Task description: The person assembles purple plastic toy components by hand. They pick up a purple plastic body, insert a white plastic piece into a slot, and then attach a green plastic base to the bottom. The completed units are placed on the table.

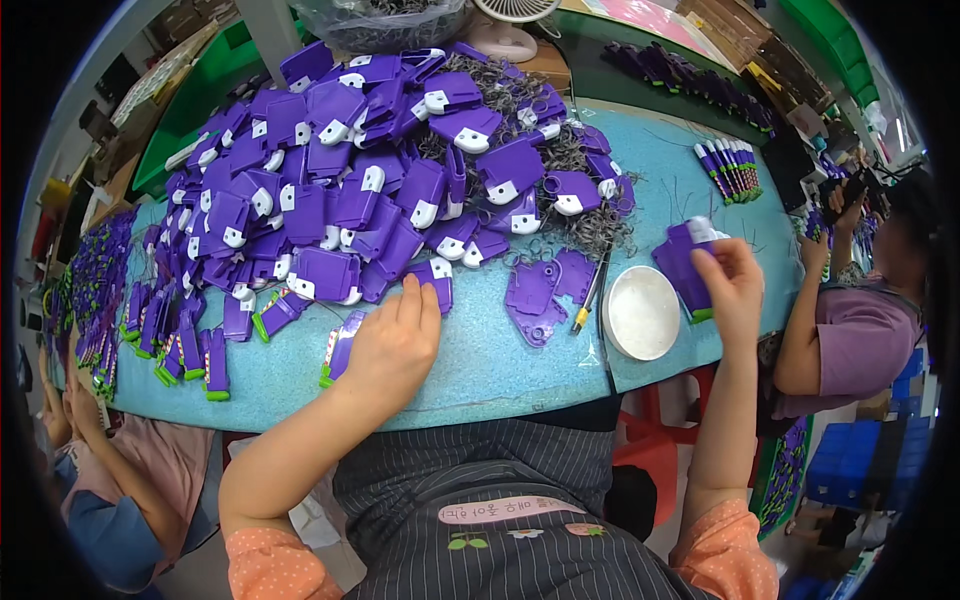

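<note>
My left hand (390, 345) is at the near edge of a heaped pile of purple plastic parts (330, 200) with white ends. Its fingers lie close together, their tips on one purple part (440, 290); the thumb is hidden. Under that hand, a purple piece (346, 345) with a patterned strip and green end partly shows. My right hand (735, 290) pinches a flat purple case (682, 265) with a white top corner, right of a round white bowl (640, 354). A green edge peeks out below the case.
Dark curly cords (590, 235) tangle beside the pile. Loose purple pieces (533, 292) and a thin yellow-and-dark tool (581, 318) lie mid-table. A row of patterned pieces (728, 170) sits far right. A fan (505, 30) stands behind. Co-workers (850, 330) sit at both sides.
</note>
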The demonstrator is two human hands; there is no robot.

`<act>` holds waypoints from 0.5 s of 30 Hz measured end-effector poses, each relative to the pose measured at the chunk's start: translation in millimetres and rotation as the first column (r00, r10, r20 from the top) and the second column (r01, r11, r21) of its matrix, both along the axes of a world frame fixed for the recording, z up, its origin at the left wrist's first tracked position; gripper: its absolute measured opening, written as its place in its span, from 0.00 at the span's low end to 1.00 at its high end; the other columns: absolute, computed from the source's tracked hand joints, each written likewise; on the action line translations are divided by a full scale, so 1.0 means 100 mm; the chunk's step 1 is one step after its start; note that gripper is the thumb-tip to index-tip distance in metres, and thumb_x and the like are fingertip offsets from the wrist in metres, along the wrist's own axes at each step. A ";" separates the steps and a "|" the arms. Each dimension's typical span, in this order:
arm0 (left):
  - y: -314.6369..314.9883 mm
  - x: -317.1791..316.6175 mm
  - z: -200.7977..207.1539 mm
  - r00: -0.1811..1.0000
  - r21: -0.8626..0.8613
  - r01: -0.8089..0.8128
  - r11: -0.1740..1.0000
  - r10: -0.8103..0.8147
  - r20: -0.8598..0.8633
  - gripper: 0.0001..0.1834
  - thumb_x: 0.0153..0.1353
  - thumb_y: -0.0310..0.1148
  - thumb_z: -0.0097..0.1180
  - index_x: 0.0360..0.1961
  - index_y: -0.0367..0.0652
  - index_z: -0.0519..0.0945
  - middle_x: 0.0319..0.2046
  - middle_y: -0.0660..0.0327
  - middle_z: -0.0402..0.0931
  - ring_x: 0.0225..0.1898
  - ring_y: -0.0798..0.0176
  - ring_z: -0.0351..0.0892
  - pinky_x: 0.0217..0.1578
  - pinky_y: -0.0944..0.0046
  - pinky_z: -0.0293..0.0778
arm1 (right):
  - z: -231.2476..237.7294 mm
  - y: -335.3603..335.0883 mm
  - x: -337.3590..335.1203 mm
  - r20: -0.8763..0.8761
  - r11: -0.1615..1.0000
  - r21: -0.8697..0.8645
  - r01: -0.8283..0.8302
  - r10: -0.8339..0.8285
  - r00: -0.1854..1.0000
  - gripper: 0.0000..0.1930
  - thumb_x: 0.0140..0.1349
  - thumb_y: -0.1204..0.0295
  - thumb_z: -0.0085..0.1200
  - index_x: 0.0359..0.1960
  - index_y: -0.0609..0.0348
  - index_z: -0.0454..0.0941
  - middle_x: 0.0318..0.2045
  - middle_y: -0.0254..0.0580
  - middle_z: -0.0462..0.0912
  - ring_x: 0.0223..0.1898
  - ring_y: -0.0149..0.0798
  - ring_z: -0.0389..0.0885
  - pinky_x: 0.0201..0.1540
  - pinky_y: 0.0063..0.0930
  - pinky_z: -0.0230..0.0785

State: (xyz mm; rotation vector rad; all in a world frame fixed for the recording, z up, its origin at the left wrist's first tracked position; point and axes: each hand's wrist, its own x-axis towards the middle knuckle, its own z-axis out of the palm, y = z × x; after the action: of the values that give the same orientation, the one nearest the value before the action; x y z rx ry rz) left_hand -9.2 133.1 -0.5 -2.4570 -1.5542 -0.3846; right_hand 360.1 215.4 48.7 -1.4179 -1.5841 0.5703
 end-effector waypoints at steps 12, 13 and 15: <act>-0.74 0.10 0.46 0.863 -0.002 0.396 0.918 -0.372 0.342 0.21 0.42 0.23 0.57 0.41 0.28 0.76 0.45 0.44 0.73 0.39 0.49 0.78 0.36 0.62 0.77 | 0.25 -0.88 -1.47 0.230 0.723 -0.149 -0.674 0.689 0.688 0.34 0.40 0.70 0.66 0.52 0.66 0.66 0.42 0.52 0.70 0.44 0.51 0.71 0.46 0.37 0.65; -0.81 0.15 0.46 0.843 0.017 0.414 0.910 -0.391 0.371 0.22 0.39 0.22 0.55 0.41 0.27 0.76 0.45 0.43 0.73 0.41 0.48 0.78 0.37 0.62 0.77 | 0.23 -0.93 -1.57 0.215 0.677 -0.189 -0.711 0.735 0.643 0.36 0.40 0.70 0.66 0.53 0.66 0.64 0.42 0.53 0.70 0.44 0.52 0.71 0.46 0.38 0.65; -0.83 0.12 0.45 0.828 0.033 0.411 0.911 -0.388 0.406 0.22 0.42 0.23 0.53 0.42 0.26 0.75 0.46 0.43 0.72 0.43 0.50 0.77 0.40 0.62 0.76 | 0.20 -1.00 -1.66 0.109 0.632 -0.277 -0.724 0.769 0.630 0.36 0.41 0.71 0.67 0.53 0.66 0.64 0.44 0.53 0.69 0.43 0.53 0.72 0.44 0.38 0.67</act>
State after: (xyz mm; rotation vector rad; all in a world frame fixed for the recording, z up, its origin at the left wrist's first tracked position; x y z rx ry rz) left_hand 2.5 49.7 44.5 -2.8821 -1.1584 -0.9914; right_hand 194.4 114.9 68.6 -0.9037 -2.3719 1.1294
